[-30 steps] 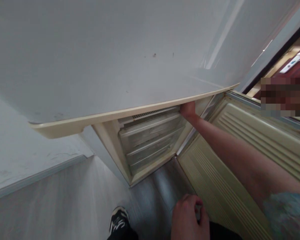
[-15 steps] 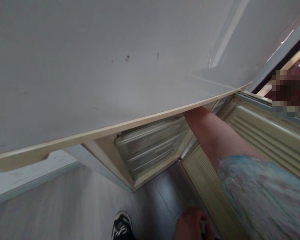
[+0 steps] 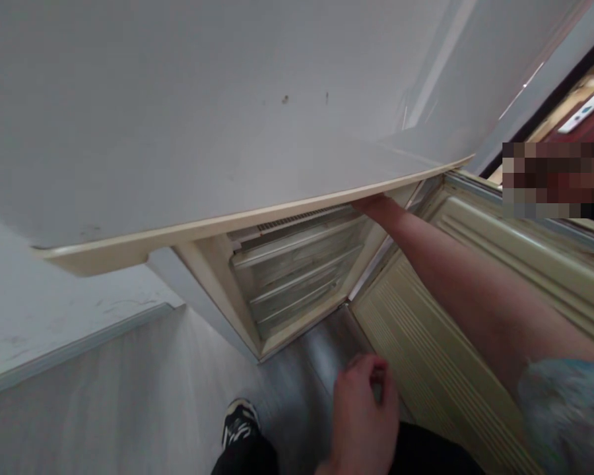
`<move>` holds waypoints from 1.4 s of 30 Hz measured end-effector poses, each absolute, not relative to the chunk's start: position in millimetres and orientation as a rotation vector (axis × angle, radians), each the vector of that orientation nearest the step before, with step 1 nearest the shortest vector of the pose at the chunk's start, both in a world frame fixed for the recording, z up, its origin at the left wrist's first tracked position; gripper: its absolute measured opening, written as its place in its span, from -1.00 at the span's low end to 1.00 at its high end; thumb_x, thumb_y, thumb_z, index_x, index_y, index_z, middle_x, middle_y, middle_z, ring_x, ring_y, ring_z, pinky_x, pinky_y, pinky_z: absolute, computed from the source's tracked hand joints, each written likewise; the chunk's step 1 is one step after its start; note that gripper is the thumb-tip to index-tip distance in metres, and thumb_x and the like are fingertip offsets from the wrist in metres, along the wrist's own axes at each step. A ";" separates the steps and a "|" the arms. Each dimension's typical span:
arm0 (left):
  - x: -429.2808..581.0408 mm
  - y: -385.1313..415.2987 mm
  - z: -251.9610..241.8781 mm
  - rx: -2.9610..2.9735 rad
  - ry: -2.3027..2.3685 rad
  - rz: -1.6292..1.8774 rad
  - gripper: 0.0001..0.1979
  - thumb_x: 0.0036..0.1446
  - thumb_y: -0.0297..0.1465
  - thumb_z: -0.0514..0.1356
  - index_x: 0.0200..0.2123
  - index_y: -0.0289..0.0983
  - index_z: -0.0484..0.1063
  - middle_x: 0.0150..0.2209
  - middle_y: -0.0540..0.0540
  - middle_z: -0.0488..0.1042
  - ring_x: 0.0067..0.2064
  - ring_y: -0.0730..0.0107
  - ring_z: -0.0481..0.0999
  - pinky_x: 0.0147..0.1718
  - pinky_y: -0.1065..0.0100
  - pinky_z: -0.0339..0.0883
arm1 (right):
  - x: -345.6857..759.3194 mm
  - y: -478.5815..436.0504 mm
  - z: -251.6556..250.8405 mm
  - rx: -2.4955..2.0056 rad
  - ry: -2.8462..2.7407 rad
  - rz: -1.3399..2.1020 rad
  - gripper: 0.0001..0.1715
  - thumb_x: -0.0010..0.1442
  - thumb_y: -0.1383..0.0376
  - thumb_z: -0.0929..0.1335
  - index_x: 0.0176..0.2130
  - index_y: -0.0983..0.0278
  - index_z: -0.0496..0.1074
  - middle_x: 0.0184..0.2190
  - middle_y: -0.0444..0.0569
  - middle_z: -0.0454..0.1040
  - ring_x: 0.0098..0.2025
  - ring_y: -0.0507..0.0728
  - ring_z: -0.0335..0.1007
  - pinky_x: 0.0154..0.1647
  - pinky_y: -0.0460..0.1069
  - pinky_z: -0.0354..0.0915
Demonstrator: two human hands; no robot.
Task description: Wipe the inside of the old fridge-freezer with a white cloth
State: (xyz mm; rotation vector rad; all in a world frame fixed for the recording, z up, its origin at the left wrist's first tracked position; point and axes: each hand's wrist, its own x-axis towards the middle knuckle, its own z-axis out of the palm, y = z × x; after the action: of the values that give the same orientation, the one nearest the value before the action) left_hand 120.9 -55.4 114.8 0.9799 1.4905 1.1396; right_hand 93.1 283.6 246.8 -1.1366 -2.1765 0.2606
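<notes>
The lower compartment of a fridge [image 3: 252, 316] stands open, with clear-fronted drawers [image 3: 301, 264] stacked inside. From the right side my right forearm [image 3: 440, 264] reaches across the open door into the top of this compartment. Above it, the cream lower edge [image 3: 218, 227] of a white panel covers the fingers of my right hand [image 3: 379, 206], so their grip is hidden. My left hand [image 3: 363, 409] is low in the middle, over the floor beside the open door. Its fingers are curled toward the thumb, and whatever they may hold cannot be made out.
The ribbed cream inside of the open door [image 3: 406, 323] fills the right. A large white panel [image 3: 202, 119] spans the upper view. My shoe [image 3: 240, 422] is on the grey floor [image 3: 129, 389]. Behind the door, a blurred-out person [image 3: 549, 178] is at far right.
My right arm has drawn back somewhat to the right, showing more of the wrist. My left hand has risen further into view. The camera has shifted, showing a grille strip above the drawers.
</notes>
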 end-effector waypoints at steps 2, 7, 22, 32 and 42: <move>100.3 -50.1 122.1 0.818 1.501 1.310 -0.77 0.19 -0.32 0.17 -0.19 -0.29 0.57 -0.29 -0.17 0.58 -0.25 0.23 0.56 -0.21 0.26 0.39 | 105.7 271.2 243.7 -1.254 -2.260 0.175 -0.64 0.22 0.50 0.29 -0.02 0.41 0.52 0.02 0.25 0.54 0.19 0.28 0.38 0.30 0.23 0.21; 48.1 -47.5 144.8 0.433 1.215 1.863 -0.52 0.07 -0.21 0.39 0.05 -0.22 0.48 0.09 -0.18 0.52 -0.06 0.24 0.57 -0.11 0.29 0.45 | 140.5 193.0 210.1 -1.342 -1.967 0.239 -0.68 0.19 0.44 0.23 -0.14 0.38 0.50 -0.04 0.32 0.53 -0.01 0.31 0.49 0.06 0.15 0.37; 29.9 70.4 199.9 -0.190 0.603 1.840 -0.69 0.34 -0.26 0.13 -0.04 -0.40 0.33 -0.11 -0.27 0.48 -0.01 0.13 0.58 -0.21 0.30 0.59 | 347.7 19.4 115.5 -1.355 -0.917 1.029 -0.37 0.08 -0.10 0.47 -0.02 0.28 0.56 0.00 0.05 0.57 0.03 0.27 0.45 0.12 0.11 0.28; 57.7 76.2 201.5 -0.137 0.953 1.920 -0.70 0.45 -0.18 0.00 -0.24 -0.26 0.29 -0.31 -0.06 0.40 -0.24 0.34 0.59 -0.46 0.49 0.46 | 380.1 -3.0 117.9 -1.415 -1.049 0.910 -0.37 0.08 -0.16 0.42 -0.10 0.27 0.57 -0.02 0.10 0.58 0.11 0.35 0.43 0.20 0.16 0.32; 105.8 22.9 186.4 -0.076 1.021 1.978 -0.67 0.44 -0.21 0.04 -0.22 -0.37 0.39 -0.20 -0.16 0.48 -0.20 0.43 0.59 -0.42 0.56 0.48 | 410.9 -3.6 105.2 -1.515 -1.143 0.759 -0.32 0.14 -0.16 0.36 -0.03 0.30 0.57 -0.06 0.12 0.59 0.02 0.34 0.47 0.16 0.18 0.34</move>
State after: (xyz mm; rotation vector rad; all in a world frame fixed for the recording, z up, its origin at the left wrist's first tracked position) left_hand 105.8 22.9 186.4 -0.0764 1.0211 1.9780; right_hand 410.9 -3.6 105.2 -1.5148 -1.1434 0.7589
